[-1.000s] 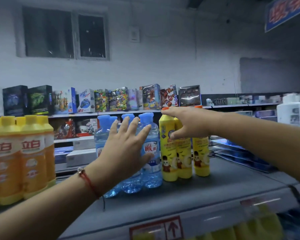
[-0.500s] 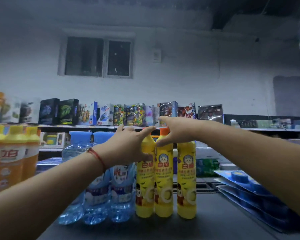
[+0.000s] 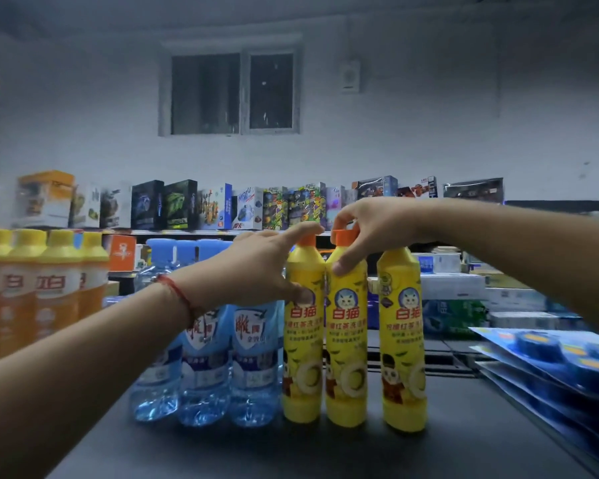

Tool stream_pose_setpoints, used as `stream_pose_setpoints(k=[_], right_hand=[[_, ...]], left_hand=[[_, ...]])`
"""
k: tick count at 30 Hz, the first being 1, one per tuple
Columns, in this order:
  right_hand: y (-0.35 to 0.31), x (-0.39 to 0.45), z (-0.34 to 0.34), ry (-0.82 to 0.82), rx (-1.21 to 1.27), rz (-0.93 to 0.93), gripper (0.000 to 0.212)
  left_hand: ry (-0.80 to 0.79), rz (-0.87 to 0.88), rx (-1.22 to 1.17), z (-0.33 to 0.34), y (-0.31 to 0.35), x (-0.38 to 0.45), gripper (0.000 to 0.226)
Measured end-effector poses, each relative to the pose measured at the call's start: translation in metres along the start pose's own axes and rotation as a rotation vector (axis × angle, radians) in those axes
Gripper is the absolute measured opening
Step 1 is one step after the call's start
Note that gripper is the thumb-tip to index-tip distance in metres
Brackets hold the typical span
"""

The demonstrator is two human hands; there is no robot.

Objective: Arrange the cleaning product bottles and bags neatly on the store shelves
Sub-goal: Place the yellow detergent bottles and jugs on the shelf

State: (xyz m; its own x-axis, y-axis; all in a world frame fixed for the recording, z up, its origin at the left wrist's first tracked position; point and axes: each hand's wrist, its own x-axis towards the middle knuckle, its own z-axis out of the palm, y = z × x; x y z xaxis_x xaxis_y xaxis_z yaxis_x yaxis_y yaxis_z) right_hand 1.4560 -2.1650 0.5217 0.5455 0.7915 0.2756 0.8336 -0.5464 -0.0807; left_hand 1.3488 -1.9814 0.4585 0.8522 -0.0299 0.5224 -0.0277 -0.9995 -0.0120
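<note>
Yellow dish-soap bottles with orange caps stand upright in a row of three on the dark shelf top [image 3: 325,454] as a person straightens the display. The middle bottle [image 3: 347,340] sits at the centre of the view, pinched at its neck by the right hand [image 3: 377,226], whose fingers curl over the orange cap while the thumb presses the shoulder below. At its nine o'clock, touching it, the left yellow bottle [image 3: 303,344] is steadied by the left hand [image 3: 256,271], fingers held straight, the forefinger lying across its cap and the thumb against its body. At three o'clock the third yellow bottle [image 3: 402,340] stands just apart, a visible gap between it and the pair, with no hand on it. Farther toward nine o'clock, clear blue bottles [image 3: 253,361] crowd against the yellow row, and beyond them orange-yellow bottles [image 3: 56,281] line the left edge. Blue blister packs [image 3: 561,361] lie tilted at four o'clock. Boxed toys [image 3: 180,205] fill the far shelf at twelve o'clock. The step in hand appears to be closing up and squaring the yellow row; the next move likely calls for drawing the lone bottle in toward nine o'clock, labels facing forward, without toppling its tall, narrow neighbours.
</note>
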Motion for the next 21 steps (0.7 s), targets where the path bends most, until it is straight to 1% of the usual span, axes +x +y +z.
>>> stream_pose_setpoints(k=[3,8,12,15,17,18,19,20,21], right_hand=[[-0.001,-0.002,0.001,0.017,-0.023,-0.017,0.062],[-0.003,-0.008,0.0,0.011,-0.155,-0.009,0.074],[0.0,-0.016,-0.005,0.007,-0.154,-0.011,0.088],[0.012,-0.026,-0.013,0.073,-0.12,0.05,0.099],[0.026,-0.035,-0.015,0.045,-0.077,0.154,0.107],[0.032,-0.04,-0.014,-0.016,0.004,0.211,0.106],[0.038,-0.045,-0.01,-0.084,0.106,0.252,0.101],[0.043,-0.049,-0.005,-0.132,0.2,0.276,0.09],[0.047,-0.051,0.001,-0.141,0.272,0.288,0.076]], left_hand=[[0.016,0.008,0.007,0.0,0.002,0.0,0.102],[0.027,-0.029,0.035,0.002,0.003,0.0,0.102],[0.036,-0.037,0.176,0.004,0.01,-0.006,0.099],[0.015,-0.039,0.278,0.009,0.02,-0.007,0.099],[0.026,-0.039,0.325,0.011,0.024,-0.003,0.097],[0.036,-0.041,0.349,0.012,0.025,-0.001,0.095],[0.044,-0.044,0.371,0.011,0.026,0.001,0.094],[0.047,-0.049,0.377,0.011,0.026,0.002,0.093],[0.045,-0.055,0.366,0.01,0.025,0.003,0.093]])
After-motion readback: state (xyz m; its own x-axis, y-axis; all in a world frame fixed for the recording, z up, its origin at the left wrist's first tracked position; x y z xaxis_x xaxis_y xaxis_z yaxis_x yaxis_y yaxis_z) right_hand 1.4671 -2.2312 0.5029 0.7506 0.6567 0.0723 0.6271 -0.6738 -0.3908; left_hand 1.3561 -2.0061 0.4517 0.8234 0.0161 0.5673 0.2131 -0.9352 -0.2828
